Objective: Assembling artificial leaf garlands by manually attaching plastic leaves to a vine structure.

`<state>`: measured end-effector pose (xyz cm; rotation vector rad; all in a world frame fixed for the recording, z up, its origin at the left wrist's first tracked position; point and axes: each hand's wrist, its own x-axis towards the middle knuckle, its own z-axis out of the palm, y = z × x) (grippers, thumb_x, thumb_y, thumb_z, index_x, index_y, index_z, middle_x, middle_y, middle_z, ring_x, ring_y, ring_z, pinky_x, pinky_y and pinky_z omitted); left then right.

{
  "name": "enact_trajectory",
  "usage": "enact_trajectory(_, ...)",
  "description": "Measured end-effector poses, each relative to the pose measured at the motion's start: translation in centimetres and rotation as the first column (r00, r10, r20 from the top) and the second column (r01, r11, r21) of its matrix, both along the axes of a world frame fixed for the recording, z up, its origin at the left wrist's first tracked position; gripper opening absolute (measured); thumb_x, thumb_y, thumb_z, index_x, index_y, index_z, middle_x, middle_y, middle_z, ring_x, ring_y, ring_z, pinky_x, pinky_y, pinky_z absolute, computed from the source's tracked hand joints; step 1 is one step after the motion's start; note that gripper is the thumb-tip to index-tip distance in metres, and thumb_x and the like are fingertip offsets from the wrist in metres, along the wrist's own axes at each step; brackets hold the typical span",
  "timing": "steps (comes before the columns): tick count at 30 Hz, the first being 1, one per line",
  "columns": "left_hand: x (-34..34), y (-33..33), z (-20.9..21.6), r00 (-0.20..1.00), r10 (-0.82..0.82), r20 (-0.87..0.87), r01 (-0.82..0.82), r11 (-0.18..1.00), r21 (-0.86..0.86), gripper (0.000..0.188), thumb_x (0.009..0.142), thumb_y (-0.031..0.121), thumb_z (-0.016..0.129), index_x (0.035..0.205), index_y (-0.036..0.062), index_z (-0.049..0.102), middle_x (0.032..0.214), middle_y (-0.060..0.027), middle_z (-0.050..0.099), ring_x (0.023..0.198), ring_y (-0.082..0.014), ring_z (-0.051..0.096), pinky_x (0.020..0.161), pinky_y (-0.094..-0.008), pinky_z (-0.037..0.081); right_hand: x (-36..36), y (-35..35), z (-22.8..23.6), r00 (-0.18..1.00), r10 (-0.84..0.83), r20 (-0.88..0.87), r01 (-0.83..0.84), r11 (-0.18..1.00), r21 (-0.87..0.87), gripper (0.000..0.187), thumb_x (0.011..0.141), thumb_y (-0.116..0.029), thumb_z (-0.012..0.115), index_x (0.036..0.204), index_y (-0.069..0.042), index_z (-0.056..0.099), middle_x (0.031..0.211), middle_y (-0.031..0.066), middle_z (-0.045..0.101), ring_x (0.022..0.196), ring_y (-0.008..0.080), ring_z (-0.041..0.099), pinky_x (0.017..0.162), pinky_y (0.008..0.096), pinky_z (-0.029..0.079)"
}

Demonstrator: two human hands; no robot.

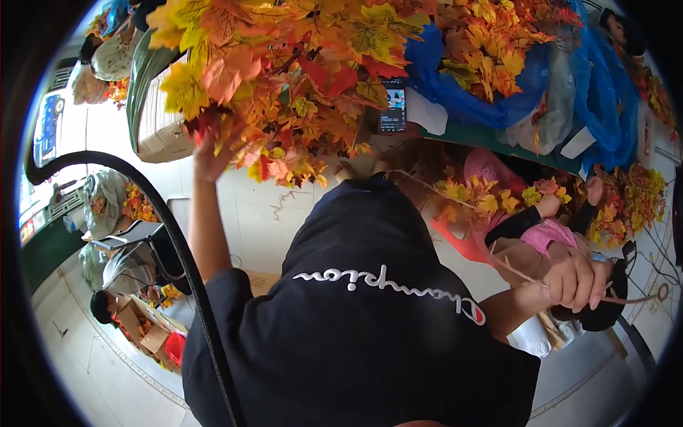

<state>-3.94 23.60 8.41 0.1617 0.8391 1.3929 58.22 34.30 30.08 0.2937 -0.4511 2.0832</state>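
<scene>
1. In our right hand [578,281], the grip was closed around a thin brown stem with a looped end [633,301], held out at our right side.
2. Our left hand [213,153] reached up among heaped orange, red and yellow artificial maple leaves [299,78] ahead of us; we could not tell whether its grip had closed on any.
3. Right of the heap, we saw a lit black phone [392,117] beside a translucent blue plastic bag [434,67] of similar leaves.
</scene>
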Motion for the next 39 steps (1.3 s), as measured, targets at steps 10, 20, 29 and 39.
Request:
enact_trajectory(10, 5.9, -0.4, -2.1, 0.943, -0.198, -0.266, 0.147, 0.969, -0.2, 0.055, 0.088, 0.028, 0.055, 0.138, 0.0143, 0.036, 0.134, -0.0067, 0.047, 0.122, -0.0227, 0.044, 0.102, -0.0408, 0.034, 5.2, -1.0, 7.5, 0.926, 0.179, -0.333, 0.014, 0.863, 0.504, 0.012, 0.076, -0.002, 0.064, 0.073, 0.005, 0.055, 0.06, 0.013, 0.056, 0.04, 0.0106, 0.046, 0.033, 0.0237, 0.029)
enact_trajectory(20, 14.6, -2.4, -4.4, 0.536, -0.542, -0.647, 0.184, 0.823, -0.537, 0.038, 0.091, 0.024, 0.055, 0.122, 0.0015, 0.055, 0.104, -0.0034, 0.063, 0.092, -0.0126, 0.057, 0.08, -0.0275, 0.045, -4.7, 2.7, 0.3, 0.955, 0.176, -0.239, -0.197, 0.979, -0.063, 0.024, 0.087, -0.017, 0.057, 0.073, 0.0, 0.048, 0.051, 0.0068, 0.047, 0.033, 0.0063, 0.032, 0.031, 0.0198, 0.02)
enact_trajectory(29, 23.8, 0.7, 0.0, -0.107, -0.291, -0.951, 0.457, 0.835, -0.307, 0.037, 0.086, 0.019, 0.058, 0.121, 0.0072, 0.054, 0.102, -0.0196, 0.062, 0.093, -0.0323, 0.061, 0.082, -0.0377, 0.048, -7.8, 2.8, -4.5, 0.946, 0.073, 0.317, -0.051, 0.996, -0.078, 0.017, 0.089, -0.017, 0.056, 0.082, -0.007, 0.044, 0.056, 0.0015, 0.041, 0.037, 0.0075, 0.025, 0.033, 0.0234, 0.019)
enact_trajectory(39, 28.4, 9.6, 12.5, 0.485, -0.386, -0.784, 0.798, 0.563, 0.217, 0.05, 0.093, 0.023, 0.054, 0.135, 0.0013, 0.039, 0.137, -0.0107, 0.04, 0.126, -0.0202, 0.039, 0.102, -0.0347, 0.034, -11.3, -0.7, -6.7, 0.716, 0.071, 0.694, 0.039, 0.989, -0.141, 0.022, 0.094, -0.029, 0.051, 0.087, -0.007, 0.049, 0.066, 0.0021, 0.046, 0.048, 0.0065, 0.034, 0.044, 0.0204, 0.028)
